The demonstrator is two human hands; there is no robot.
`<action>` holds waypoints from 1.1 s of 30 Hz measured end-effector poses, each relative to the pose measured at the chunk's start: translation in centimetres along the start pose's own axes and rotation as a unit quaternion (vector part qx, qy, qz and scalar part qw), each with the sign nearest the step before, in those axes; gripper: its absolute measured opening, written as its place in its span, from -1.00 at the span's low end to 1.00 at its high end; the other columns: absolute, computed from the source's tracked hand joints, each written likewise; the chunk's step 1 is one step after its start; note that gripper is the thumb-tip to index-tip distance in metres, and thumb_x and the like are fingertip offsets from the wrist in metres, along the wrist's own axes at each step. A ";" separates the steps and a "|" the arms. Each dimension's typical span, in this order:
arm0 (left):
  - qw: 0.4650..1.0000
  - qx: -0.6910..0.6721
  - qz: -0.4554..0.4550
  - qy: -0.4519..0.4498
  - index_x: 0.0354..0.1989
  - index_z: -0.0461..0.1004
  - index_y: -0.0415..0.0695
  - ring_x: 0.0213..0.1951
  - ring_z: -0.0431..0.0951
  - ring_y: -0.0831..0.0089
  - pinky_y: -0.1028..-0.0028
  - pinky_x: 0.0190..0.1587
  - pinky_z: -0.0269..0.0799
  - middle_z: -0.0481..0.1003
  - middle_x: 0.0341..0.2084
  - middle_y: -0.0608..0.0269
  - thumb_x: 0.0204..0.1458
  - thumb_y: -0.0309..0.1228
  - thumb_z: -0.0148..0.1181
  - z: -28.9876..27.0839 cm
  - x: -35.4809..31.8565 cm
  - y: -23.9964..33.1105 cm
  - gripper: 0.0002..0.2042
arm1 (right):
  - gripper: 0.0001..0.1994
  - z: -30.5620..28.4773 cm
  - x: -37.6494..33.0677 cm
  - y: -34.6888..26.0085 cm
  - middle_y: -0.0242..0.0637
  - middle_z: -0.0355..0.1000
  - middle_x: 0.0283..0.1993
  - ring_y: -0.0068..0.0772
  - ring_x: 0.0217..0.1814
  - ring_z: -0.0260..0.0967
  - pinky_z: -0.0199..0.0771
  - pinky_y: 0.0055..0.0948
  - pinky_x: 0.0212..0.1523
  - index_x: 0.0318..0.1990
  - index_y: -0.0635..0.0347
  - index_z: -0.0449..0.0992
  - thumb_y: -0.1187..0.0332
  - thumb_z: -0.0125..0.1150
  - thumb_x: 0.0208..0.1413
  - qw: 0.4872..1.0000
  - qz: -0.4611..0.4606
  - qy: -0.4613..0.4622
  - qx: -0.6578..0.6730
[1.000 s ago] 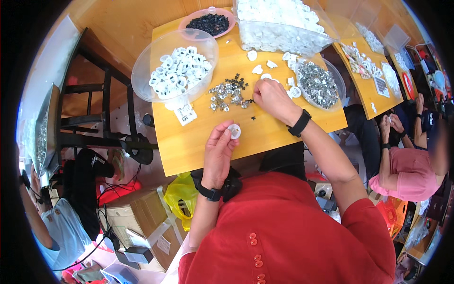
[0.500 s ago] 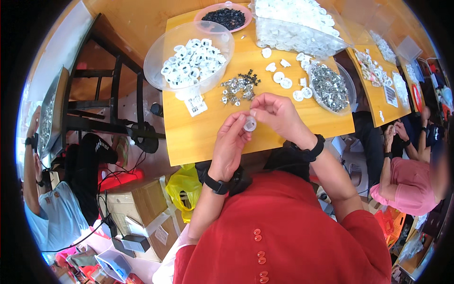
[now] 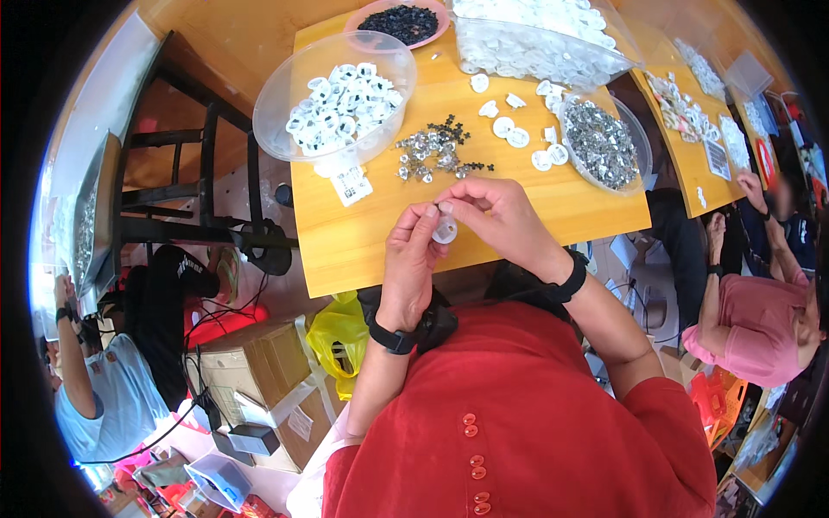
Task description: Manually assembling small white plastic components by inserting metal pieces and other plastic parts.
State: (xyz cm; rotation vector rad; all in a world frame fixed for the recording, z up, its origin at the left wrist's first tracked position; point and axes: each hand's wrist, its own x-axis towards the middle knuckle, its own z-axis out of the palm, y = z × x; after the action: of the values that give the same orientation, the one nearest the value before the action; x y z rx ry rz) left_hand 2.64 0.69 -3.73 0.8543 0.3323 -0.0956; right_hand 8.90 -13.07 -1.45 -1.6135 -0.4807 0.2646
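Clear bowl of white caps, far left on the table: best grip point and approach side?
Grip the clear bowl by its near-left rim, coming from the left: that rim overhangs the table edge with nothing beside it, while the small metal parts crowd its right side.

Small round cap (image 3: 446, 230): white plastic, smooth, showing a faint gloss. Table (image 3: 363, 242): wood-look top, matt orange-yellow, lying smooth. Large bowl (image 3: 285, 78): clear plastic, glossy, catching glare on its rim. Loose parts (image 3: 429, 148): bright metal, glinting. Right-hand bowl (image 3: 598, 142): clear plastic, holding shiny metal pieces. Pink dish (image 3: 363, 15): plastic, holding matt black bits. Wristbands (image 3: 572, 278): matt black, looking rubbery. Shirt (image 3: 535, 432): red cloth, matt, wearing glossy red buttons.
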 end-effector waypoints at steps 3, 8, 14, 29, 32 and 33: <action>1.000 0.011 -0.014 0.005 -0.28 0.45 -0.08 -0.51 0.34 0.72 0.70 -0.44 0.25 0.45 -0.48 0.45 0.17 -0.33 0.05 0.1 0.1 -0.3 -0.88 | -0.85 -0.1 0.0 0.2 -0.31 0.43 -0.53 -0.65 -0.56 0.28 0.26 -0.60 -0.54 -0.34 0.34 0.53 0.40 0.17 0.07 0.999 0.039 0.015 -0.027; 0.999 0.004 -0.044 -0.003 -0.29 0.45 -0.09 -0.54 0.32 0.72 0.71 -0.46 0.23 0.44 -0.50 0.44 0.18 -0.33 0.03 0.0 0.2 -0.3 -0.87 | -0.85 0.0 -0.1 -0.2 -0.21 0.41 -0.54 -0.51 -0.58 0.30 0.28 -0.51 -0.55 -0.39 0.34 0.52 0.40 0.16 0.06 0.996 0.005 0.028 -0.083; 0.999 -0.007 -0.052 -0.015 -0.28 0.44 -0.08 -0.54 0.33 0.72 0.71 -0.47 0.22 0.44 -0.50 0.45 0.18 -0.32 0.03 -0.3 0.1 -0.4 -0.87 | -0.90 -0.4 -0.1 -0.6 -0.22 0.39 -0.50 -0.20 -0.47 0.36 0.30 -0.36 -0.45 -0.42 0.26 0.50 0.42 0.16 0.01 0.976 -0.101 0.022 -0.191; 0.999 0.043 -0.009 -0.023 -0.31 0.44 -0.03 -0.50 0.35 0.77 0.73 -0.47 0.19 0.45 -0.48 0.52 0.16 -0.32 0.05 -0.5 -0.2 0.6 -0.90 | -0.97 -1.1 0.7 -1.8 -0.32 0.37 -0.47 -0.20 -0.38 0.35 0.24 -0.29 -0.33 -0.42 0.10 0.46 0.39 0.13 -0.01 0.931 -0.225 -0.045 -0.283; 0.995 0.095 -0.017 -0.017 -0.32 0.45 -0.02 -0.47 0.36 0.80 0.74 -0.47 0.18 0.45 -0.49 0.55 0.16 -0.32 0.05 -0.7 -0.3 0.5 -0.90 | -0.94 -1.9 0.6 -2.0 -0.28 0.36 -0.47 -0.18 -0.39 0.33 0.27 -0.30 -0.31 -0.38 0.18 0.43 0.44 0.15 -0.01 0.907 -0.235 -0.108 -0.332; 0.994 0.107 -0.024 -0.012 -0.32 0.46 -0.02 -0.46 0.37 0.81 0.75 -0.47 0.18 0.45 -0.49 0.55 0.16 -0.32 0.05 -0.8 -0.5 0.4 -0.90 | -0.94 -2.0 0.6 -2.0 -0.28 0.36 -0.47 -0.18 -0.39 0.33 0.27 -0.30 -0.31 -0.38 0.18 0.43 0.44 0.15 -0.01 0.905 -0.238 -0.104 -0.335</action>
State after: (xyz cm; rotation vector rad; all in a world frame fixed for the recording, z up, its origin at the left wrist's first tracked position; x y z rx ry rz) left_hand 2.10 1.56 -3.76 1.0571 0.3237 -0.1887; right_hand 10.05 -14.44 0.79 -2.0675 -1.2098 -0.1234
